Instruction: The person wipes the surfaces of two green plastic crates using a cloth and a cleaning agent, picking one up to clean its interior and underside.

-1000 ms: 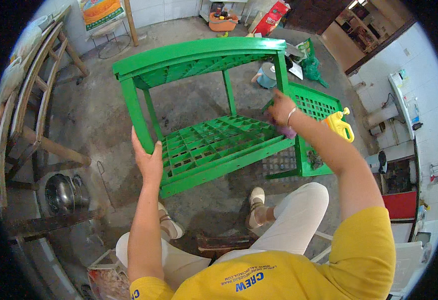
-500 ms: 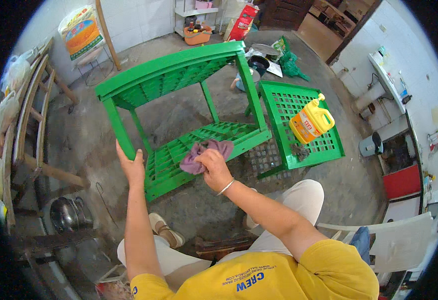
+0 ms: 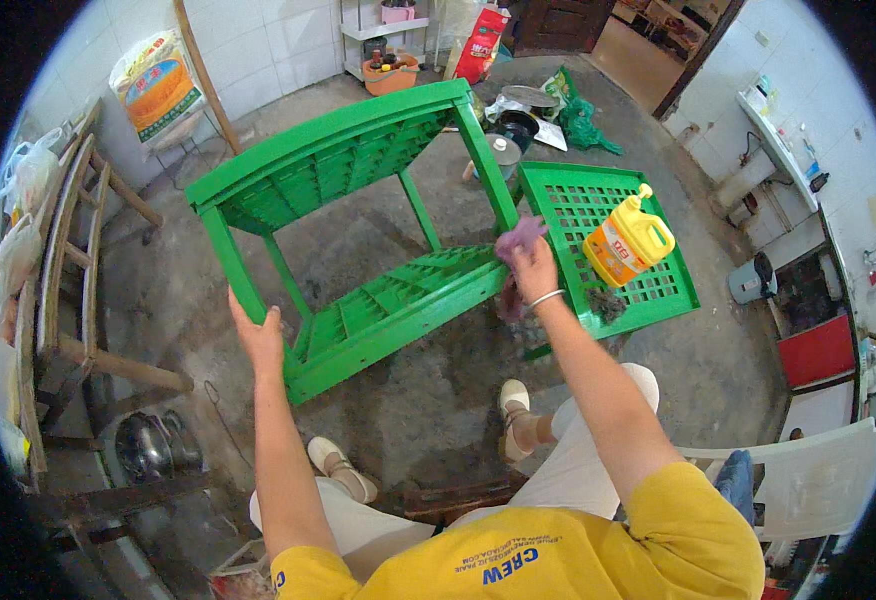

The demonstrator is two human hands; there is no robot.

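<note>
In front of me a green plastic two-tier rack (image 3: 398,338) is held tilted, its slatted shelves joined by posts. My left hand (image 3: 260,338) is closed round its left post, near the lower shelf's corner. At the rack's right post my right hand (image 3: 535,272) presses a crumpled purple cloth (image 3: 520,236) against the lower right corner. Part of the cloth hangs below that hand. Just right of it stands a second green rack (image 3: 533,195) with a lattice top. A yellow pump jug (image 3: 626,243) and a dark grey scourer (image 3: 608,305) rest on that top.
Wooden ladder-like frames (image 3: 58,270) lean along the left, near a shiny metal pot (image 3: 153,447). Behind the racks are pans (image 3: 518,127), a green plastic bag (image 3: 588,128) and an orange basket (image 3: 390,78). A white chair (image 3: 818,470) is at lower right, a grey bucket (image 3: 750,280) farther up.
My right hand has moved the purple cloth rightward, from the middle of the lower shelf's front to its right corner post. The left hand keeps its hold.
</note>
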